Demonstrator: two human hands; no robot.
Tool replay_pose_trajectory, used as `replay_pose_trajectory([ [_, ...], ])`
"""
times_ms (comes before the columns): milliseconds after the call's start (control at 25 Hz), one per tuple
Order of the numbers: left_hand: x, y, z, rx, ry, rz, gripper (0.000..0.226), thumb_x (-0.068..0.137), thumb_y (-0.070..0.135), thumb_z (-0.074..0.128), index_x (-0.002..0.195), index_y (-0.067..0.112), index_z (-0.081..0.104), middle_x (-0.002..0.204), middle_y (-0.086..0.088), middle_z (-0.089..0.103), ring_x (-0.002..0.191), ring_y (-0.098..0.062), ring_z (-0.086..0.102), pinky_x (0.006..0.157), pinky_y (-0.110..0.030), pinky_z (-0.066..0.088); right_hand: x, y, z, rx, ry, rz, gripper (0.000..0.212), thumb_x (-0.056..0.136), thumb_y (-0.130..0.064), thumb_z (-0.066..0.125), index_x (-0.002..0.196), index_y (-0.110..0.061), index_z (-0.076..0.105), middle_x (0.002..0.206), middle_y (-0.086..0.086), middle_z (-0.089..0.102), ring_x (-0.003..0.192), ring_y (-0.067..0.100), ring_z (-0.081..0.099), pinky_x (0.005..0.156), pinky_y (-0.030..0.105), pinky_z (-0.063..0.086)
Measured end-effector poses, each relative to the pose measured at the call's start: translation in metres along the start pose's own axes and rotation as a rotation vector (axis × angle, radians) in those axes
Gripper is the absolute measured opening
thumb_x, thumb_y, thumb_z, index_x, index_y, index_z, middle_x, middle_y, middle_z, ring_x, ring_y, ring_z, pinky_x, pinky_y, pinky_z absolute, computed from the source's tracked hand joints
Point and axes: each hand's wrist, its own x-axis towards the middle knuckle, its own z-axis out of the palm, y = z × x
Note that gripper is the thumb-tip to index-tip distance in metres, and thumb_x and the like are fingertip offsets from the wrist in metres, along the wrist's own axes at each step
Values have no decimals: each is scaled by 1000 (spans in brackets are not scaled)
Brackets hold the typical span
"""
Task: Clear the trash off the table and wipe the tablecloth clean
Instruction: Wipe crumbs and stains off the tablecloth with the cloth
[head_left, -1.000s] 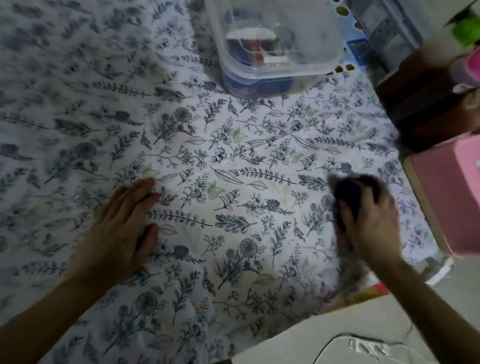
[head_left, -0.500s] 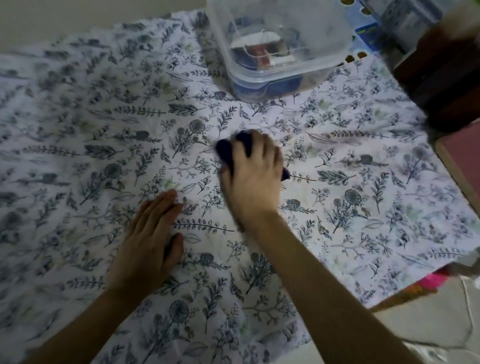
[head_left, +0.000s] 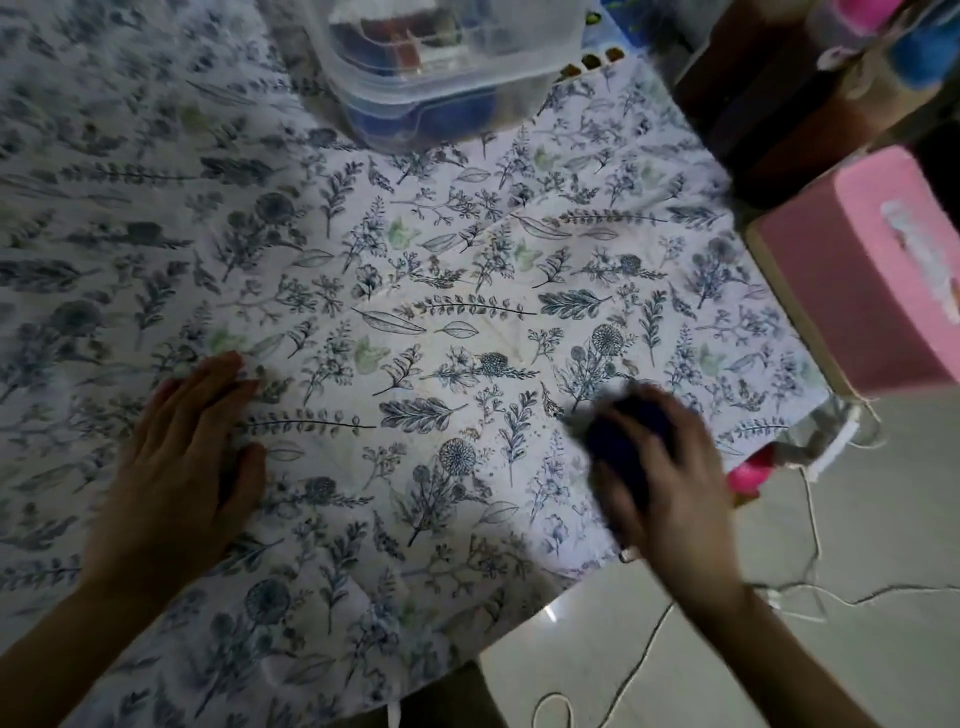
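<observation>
A white tablecloth (head_left: 467, 291) printed with blue-grey leaves and flowers covers the table. My left hand (head_left: 176, 467) lies flat on it at the lower left, fingers straight and pointing away from me. My right hand (head_left: 670, 478), blurred by motion, grips a dark blue cloth (head_left: 623, 436) and presses it on the tablecloth near the table's right front corner. Most of the cloth is hidden under my fingers. I see no loose trash on the tablecloth.
A clear plastic lidded box (head_left: 447, 67) with items inside stands at the table's far edge. A pink box (head_left: 862, 265) sits just off the right edge, dark brown furniture (head_left: 779, 114) behind it. White cords (head_left: 810, 545) trail over the tiled floor (head_left: 779, 623).
My right hand has swept the dark blue cloth from the middle of the table back toward the right front corner. My left hand stays pressed flat on the tablecloth.
</observation>
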Motion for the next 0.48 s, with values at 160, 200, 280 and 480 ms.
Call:
replay_pose_trajectory([
  [160,-1,3,-1,6,3,-7,54,90,33,39,133,1,44,149,-16,39,142,-30,32,116,-55,26,74,43,-5,-102,111,350,51,88,-40,45,130,-10,46,137,21,42,117,43,44,96,55,42],
  [200,0,2,-1,9,-1,-7,54,90,32,40,133,0,44,148,-17,40,141,-31,33,115,-55,26,90,39,-1,-111,131,428,50,88,-38,47,129,-9,45,136,23,42,118,44,43,96,55,42],
  [280,-2,2,-1,13,1,0,53,90,31,40,132,0,44,147,-18,40,140,-32,34,115,-55,27,107,14,10,-103,181,490,49,89,-37,50,129,-10,46,138,22,42,122,42,42,99,55,40],
  [480,-2,5,-3,-2,34,29,53,89,32,39,132,0,45,147,-3,33,138,-25,33,115,-55,26,51,-101,28,60,62,96,49,92,-42,48,138,-26,40,149,5,32,136,25,29,114,43,22],
])
